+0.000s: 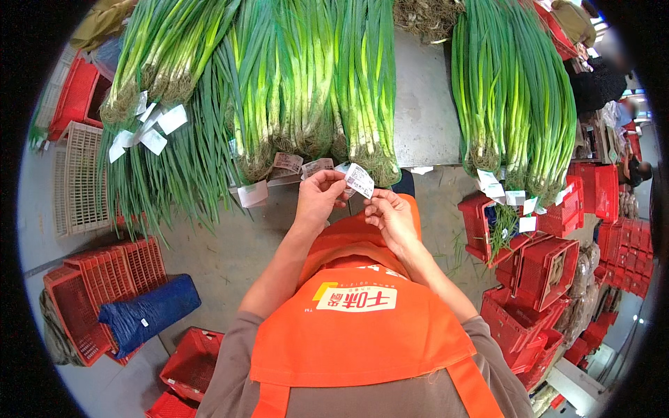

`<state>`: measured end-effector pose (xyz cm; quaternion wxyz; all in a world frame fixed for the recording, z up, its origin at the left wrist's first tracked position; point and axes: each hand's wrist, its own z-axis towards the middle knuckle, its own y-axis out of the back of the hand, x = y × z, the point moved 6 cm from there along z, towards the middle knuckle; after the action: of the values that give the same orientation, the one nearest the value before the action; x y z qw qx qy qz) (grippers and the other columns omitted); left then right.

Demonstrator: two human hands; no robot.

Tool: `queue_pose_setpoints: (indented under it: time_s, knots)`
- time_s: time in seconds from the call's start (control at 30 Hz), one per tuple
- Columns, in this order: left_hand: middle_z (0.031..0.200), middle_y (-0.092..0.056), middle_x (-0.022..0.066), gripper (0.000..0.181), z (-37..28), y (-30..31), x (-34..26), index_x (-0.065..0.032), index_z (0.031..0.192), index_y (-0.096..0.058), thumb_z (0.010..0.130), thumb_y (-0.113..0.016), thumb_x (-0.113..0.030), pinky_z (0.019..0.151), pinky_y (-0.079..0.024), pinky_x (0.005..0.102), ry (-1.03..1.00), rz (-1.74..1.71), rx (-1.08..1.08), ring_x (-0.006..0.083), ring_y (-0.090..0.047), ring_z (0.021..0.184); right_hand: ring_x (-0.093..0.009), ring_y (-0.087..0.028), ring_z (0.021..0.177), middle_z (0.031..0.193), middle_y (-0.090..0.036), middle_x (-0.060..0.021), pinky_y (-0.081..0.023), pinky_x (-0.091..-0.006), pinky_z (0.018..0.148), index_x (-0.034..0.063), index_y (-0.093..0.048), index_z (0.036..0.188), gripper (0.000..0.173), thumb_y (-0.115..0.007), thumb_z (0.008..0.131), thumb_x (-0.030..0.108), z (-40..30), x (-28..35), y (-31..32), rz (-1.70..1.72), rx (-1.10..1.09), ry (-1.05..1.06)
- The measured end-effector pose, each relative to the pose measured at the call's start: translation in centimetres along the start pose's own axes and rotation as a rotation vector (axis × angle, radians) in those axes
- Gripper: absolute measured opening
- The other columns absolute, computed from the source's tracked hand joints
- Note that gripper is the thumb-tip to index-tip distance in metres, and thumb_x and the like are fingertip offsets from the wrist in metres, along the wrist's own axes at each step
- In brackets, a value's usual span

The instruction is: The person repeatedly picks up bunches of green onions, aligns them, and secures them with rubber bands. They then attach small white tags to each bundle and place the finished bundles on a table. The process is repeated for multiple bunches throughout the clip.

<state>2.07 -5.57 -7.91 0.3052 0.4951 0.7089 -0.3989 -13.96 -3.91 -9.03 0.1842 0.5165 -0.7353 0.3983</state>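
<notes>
My left hand point(320, 201) and my right hand point(391, 215) grip a small white printed label point(359, 180) between them, one at each side. It bears writing and a square code. Just beyond it are the root ends of a bunch of green onions point(368, 104) in green netting, lying on a metal table point(426, 115). More netted green onions point(298, 89) lie to the left, roots towards me. Pinkish labels point(288, 162) hang by their roots near my left hand. Whether the held label is joined to the netting cannot be made out.
More netted green onions point(515, 99) with white tags lie to the right. Loose green leaves point(172, 151) hang over the table's left front. Red plastic crates point(543, 271) are stacked at right; others point(104, 287) stand left beside a blue roll point(151, 311). A person point(601, 78) is at far right.
</notes>
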Motion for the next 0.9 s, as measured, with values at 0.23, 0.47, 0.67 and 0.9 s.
queue_pose_setpoints:
  time_s: [0.23, 0.47, 0.67, 0.9]
  knots:
    - [0.078, -0.062, 0.0041, 0.014, 0.2, 0.1, 0.2, -0.0001, 0.093, -0.059, 0.082, -0.059, -0.008, 0.051, -0.047, 0.0225, 0.012, -0.002, 0.004, 0.0092, -0.058, 0.065, -0.009, -0.057, 0.061, 0.079, -0.061, -0.0062, -0.049, -0.0221, 0.052, 0.0002, -0.057, 0.095, 0.012, -0.052, 0.084, 0.004, -0.1, 0.0, 0.0, -0.025, 0.000, -0.004]
    - [0.075, -0.062, 0.0023, 0.009, -0.1, -0.4, 0.4, -0.0028, 0.089, -0.060, 0.081, -0.060, -0.007, 0.051, -0.046, 0.0211, 0.004, 0.037, 0.048, 0.0083, -0.058, 0.062, -0.003, -0.046, 0.055, 0.065, -0.055, -0.0001, -0.037, -0.0185, 0.048, 0.0001, -0.055, 0.084, 0.006, -0.055, 0.084, 0.006, -0.3, 1.7, -0.4, -0.592, 0.006, 0.384]
    - [0.071, -0.061, 0.0017, 0.006, -0.2, -1.2, 1.0, -0.0016, 0.085, -0.059, 0.081, -0.058, -0.005, 0.050, -0.045, 0.0198, -0.053, 0.073, 0.100, 0.0066, -0.057, 0.059, -0.004, -0.044, 0.056, 0.064, -0.054, 0.0008, -0.037, -0.0210, 0.051, -0.0005, -0.055, 0.082, 0.009, -0.059, 0.081, 0.008, 1.0, 4.0, -2.6, -0.684, -0.020, 0.513]
    - [0.070, -0.060, 0.0023, 0.013, -0.1, -1.5, 1.1, -0.0004, 0.092, -0.055, 0.080, -0.059, -0.005, 0.053, -0.044, 0.0202, -0.189, 0.224, 0.153, 0.0062, -0.055, 0.059, -0.006, -0.046, 0.056, 0.064, -0.055, -0.0012, -0.039, -0.0223, 0.051, -0.0003, -0.054, 0.080, 0.012, -0.062, 0.079, 0.009, 1.9, 3.6, -2.0, -0.690, -0.002, 0.461]
